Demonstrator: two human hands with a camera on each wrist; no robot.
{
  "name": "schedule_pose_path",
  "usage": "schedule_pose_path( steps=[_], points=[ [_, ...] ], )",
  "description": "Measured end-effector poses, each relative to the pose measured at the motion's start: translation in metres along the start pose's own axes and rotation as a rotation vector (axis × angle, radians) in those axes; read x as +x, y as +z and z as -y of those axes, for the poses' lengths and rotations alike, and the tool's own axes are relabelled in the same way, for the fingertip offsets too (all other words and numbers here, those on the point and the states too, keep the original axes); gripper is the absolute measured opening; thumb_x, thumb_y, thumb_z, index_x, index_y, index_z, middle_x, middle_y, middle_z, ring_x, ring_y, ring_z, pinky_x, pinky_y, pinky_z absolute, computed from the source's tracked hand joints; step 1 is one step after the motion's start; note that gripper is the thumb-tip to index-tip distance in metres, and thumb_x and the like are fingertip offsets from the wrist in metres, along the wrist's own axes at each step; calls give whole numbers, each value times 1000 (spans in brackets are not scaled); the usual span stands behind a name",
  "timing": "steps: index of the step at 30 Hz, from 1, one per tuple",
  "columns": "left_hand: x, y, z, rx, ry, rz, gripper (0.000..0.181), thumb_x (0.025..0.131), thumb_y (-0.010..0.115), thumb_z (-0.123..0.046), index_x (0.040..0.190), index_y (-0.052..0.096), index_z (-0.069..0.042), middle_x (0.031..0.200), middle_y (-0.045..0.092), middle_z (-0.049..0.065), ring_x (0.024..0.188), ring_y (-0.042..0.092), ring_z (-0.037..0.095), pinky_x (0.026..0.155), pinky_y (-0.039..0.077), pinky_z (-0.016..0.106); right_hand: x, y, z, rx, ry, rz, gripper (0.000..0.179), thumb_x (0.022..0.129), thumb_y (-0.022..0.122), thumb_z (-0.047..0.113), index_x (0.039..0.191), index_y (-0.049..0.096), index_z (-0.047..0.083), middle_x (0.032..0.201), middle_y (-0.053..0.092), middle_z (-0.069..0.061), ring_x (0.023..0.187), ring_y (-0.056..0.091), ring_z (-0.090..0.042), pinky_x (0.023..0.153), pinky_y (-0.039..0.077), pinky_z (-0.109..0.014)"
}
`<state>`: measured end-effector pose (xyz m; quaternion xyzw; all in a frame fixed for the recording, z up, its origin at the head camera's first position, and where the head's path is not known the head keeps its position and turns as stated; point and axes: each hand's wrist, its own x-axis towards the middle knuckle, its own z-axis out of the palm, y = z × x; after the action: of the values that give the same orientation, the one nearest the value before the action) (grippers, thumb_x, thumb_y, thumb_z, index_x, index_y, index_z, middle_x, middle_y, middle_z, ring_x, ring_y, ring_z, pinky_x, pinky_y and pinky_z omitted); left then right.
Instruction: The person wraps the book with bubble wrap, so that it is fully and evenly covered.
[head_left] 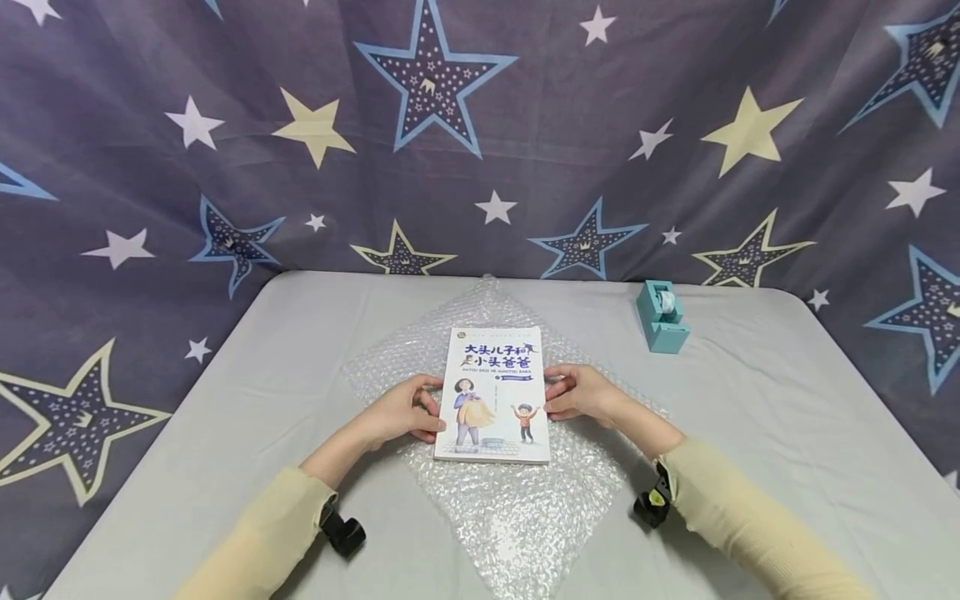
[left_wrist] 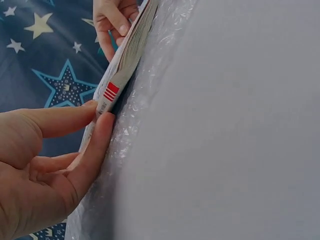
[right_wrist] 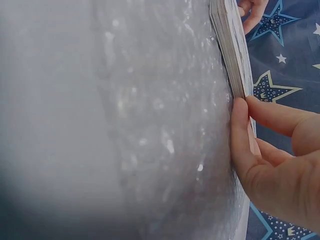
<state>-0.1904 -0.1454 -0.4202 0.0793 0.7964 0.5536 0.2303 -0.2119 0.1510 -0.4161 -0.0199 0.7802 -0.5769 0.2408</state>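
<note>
a dark curtain (head_left: 540, 142) printed with stars (head_left: 752, 132) — white, pale yellow and blue-edged, some bearing small crowns (head_left: 428, 85) — hangs behind and along both sides of a table (head_left: 750, 375) with rounded far corners, its light grey cloth (head_left: 225, 433) softly lit.

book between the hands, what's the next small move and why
Probably settle the book flat on the bubble wrap and let go: the left hand and right hand pinch its opposite sides, and wrap shows beyond all its edges.
</note>
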Motion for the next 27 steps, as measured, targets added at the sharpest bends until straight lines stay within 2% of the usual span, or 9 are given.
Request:
schedule_pose_path(
  steps=[6,12,21,27],
  points=[
    [-1,-2,-6,78,-17,9,69,72,70,2,131,33,5,82,52,12,59,60,17,59,54,32,2,2,-1,-16,1,-9,61,75,64,-11,131,39,-7,83,57,-10,64,62,-15,67,54,-33],
    [1,-1,-9,103,-41,14,70,73,70,2,131,33,4,82,52,12,61,61,18,58,54,31,1,3,-1,-16,3,-39,60,74,65,-11,129,41,-7,82,58,-9,63,60,-14,65,54,-32],
    [7,-6,-15,145,-69,58,65,71,70,3,127,36,6,78,56,11,58,60,17,57,54,32,-1,6,6,-139,30,-89,54,73,68,-7,122,47,-6,80,57,-9,62,60,-14,63,54,-31],
    [17,-16,-23,296,-48,44,46,72,71,-7,111,50,5,74,58,7,59,57,15,57,51,28,2,-2,14,-222,-11,-109,43,74,69,-2,114,54,-5,78,59,-8,64,59,-14,64,53,-31]
  ],
)
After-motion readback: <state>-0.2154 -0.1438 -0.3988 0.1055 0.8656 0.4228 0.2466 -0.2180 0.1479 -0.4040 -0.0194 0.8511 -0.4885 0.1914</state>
